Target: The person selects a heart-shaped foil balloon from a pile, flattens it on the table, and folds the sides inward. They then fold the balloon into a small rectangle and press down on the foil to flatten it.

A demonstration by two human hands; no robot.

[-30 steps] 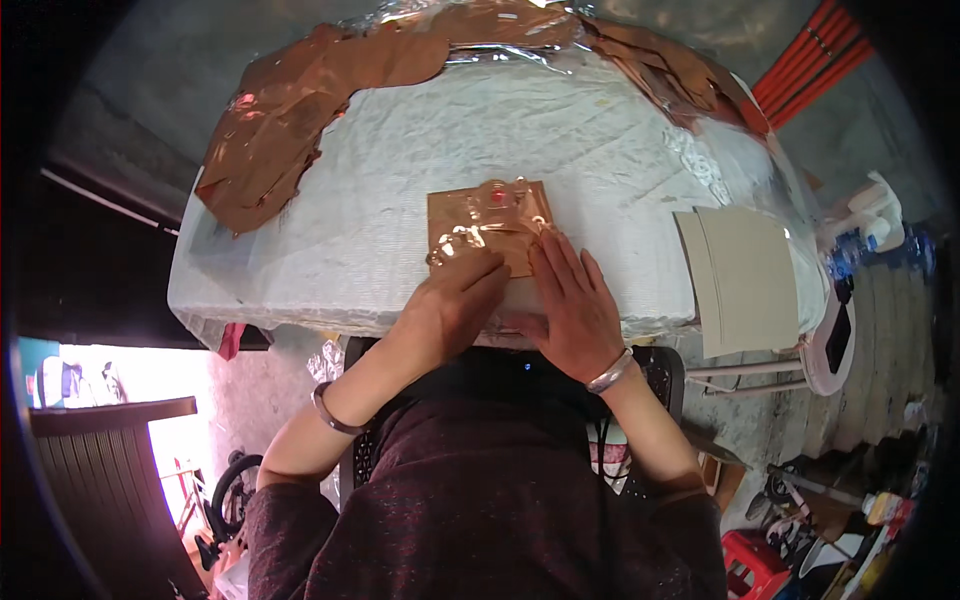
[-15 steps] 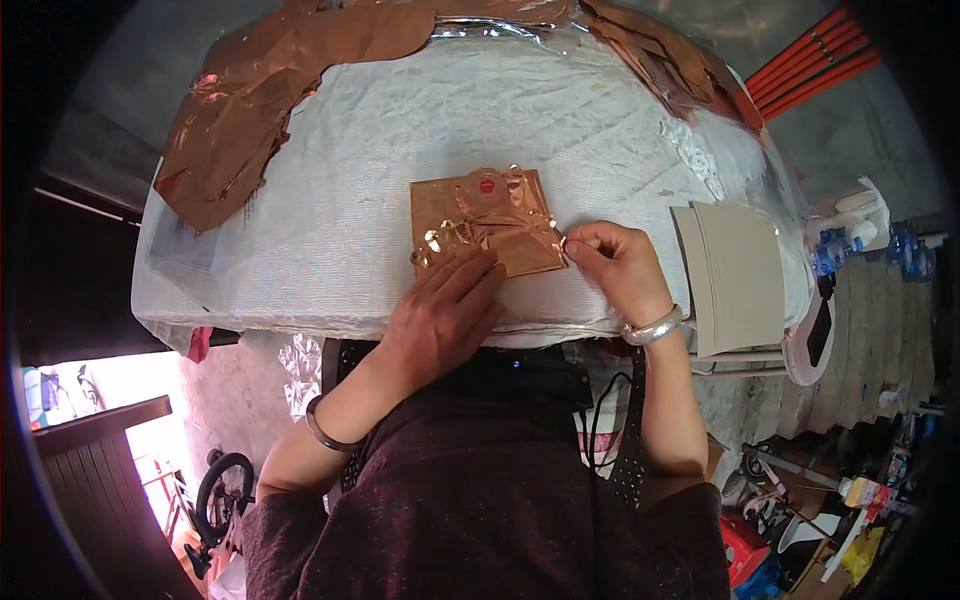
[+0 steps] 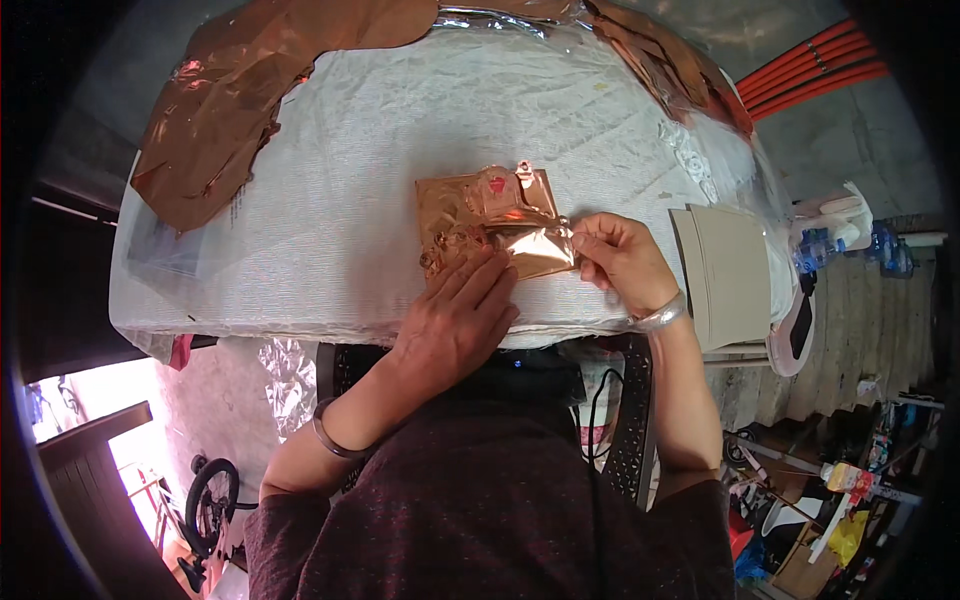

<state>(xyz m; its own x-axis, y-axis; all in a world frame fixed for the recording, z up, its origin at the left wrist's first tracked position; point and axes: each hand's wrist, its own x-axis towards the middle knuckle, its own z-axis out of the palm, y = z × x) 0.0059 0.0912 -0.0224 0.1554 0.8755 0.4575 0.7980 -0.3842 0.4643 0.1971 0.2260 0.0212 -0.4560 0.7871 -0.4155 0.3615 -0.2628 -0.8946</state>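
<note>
A flat rectangular piece wrapped in shiny copper-coloured foil (image 3: 540,247) lies on the white-covered table in front of me. On top of it is crumpled foil with a raised shape bearing a small red mark (image 3: 498,185). My left hand (image 3: 455,305) rests flat across the piece's near edge, fingers stretched out and close together. At the right edge, my right hand (image 3: 622,260) pinches the foil's rim between thumb and forefinger, its other fingers curled. Exactly what lies under the left fingertips is hidden.
Large copper foil sheets (image 3: 205,165) lie along the table's left and far edges, with more folded foil (image 3: 655,60) at the far right. Grey cardboard sheets (image 3: 735,275) are stacked near my right hand. Orange poles (image 3: 815,70) stick out beyond the table.
My left hand has slid slightly right over the foil. My right hand still pinches the rim, its other fingers lowered a little. The whole view has shifted slightly.
</note>
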